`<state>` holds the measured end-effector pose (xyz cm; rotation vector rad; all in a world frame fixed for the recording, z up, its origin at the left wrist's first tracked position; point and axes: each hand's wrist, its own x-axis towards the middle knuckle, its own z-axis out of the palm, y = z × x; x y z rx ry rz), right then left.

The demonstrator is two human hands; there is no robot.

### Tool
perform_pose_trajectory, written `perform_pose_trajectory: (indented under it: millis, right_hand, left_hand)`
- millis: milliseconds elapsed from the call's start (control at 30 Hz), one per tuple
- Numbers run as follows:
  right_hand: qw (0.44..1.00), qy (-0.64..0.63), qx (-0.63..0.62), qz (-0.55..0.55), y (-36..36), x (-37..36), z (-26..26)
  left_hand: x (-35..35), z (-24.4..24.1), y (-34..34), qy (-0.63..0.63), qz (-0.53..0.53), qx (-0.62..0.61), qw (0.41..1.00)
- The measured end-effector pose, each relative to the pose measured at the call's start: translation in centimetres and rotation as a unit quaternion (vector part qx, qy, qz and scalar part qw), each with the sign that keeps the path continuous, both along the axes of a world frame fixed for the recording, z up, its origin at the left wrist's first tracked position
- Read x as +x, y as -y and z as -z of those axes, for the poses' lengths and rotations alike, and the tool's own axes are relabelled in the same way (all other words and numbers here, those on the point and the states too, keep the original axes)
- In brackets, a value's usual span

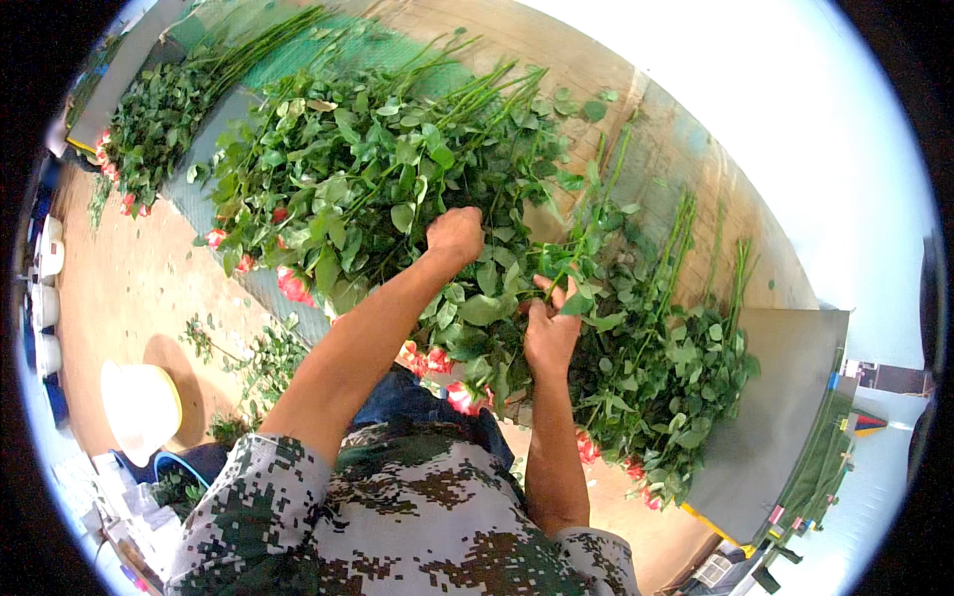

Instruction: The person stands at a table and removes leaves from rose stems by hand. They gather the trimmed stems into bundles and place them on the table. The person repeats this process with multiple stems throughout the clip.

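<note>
A broad heap of leafy rose stems (pixel 358 149) lies before me, its cut ends facing away and its red-and-pale blooms (pixel 295 286) hanging towards me. My left hand (pixel 456 235) is curled with its back up, pressed into the foliage. Leaves and the hand itself hide whether the fingers grip a stem. Lower and to the right, my right hand (pixel 551 328) has a green rose stem (pixel 570 257) between thumb and fingers, its leaves spreading over the fingertips. More blooms (pixel 468 398) show below the hands, close to my body.
Another rose pile (pixel 671 372) lies at right beside an upright grey panel (pixel 775 402). A separate bunch (pixel 160 112) is at far left. Green mesh (pixel 335 59) covers part of the wooden table (pixel 536 37). Cut foliage (pixel 272 361) and a pale round container (pixel 138 410) are at lower left.
</note>
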<state>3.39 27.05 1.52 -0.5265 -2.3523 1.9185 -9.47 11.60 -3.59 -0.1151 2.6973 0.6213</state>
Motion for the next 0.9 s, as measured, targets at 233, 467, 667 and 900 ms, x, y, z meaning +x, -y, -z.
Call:
perform_pose_trajectory:
  millis: [233, 467, 667, 900]
  right_hand:
    - [0.987, -0.094, 0.129, -0.024, -2.2, 0.6, 2.5]
    - [0.997, -0.018, -0.073, 0.026, -2.3, 1.6, 0.4]
    - [0.995, -0.045, 0.081, -0.024, -0.5, -0.4, 5.0]
    - [0.973, 0.190, -0.048, -0.125, 4.6, -4.8, 10.2]
  left_hand:
    - [-0.2, -1.0, -0.9, 0.034, 0.033, 0.048, 0.998]
    - [-1.5, -1.0, 1.6, 0.023, 0.011, 0.214, 0.977]
    - [-0.8, -8.3, 6.5, -0.086, 0.100, 0.227, 0.965]
    - [-0.1, -13.5, 8.1, -0.010, 0.020, 0.302, 0.953]
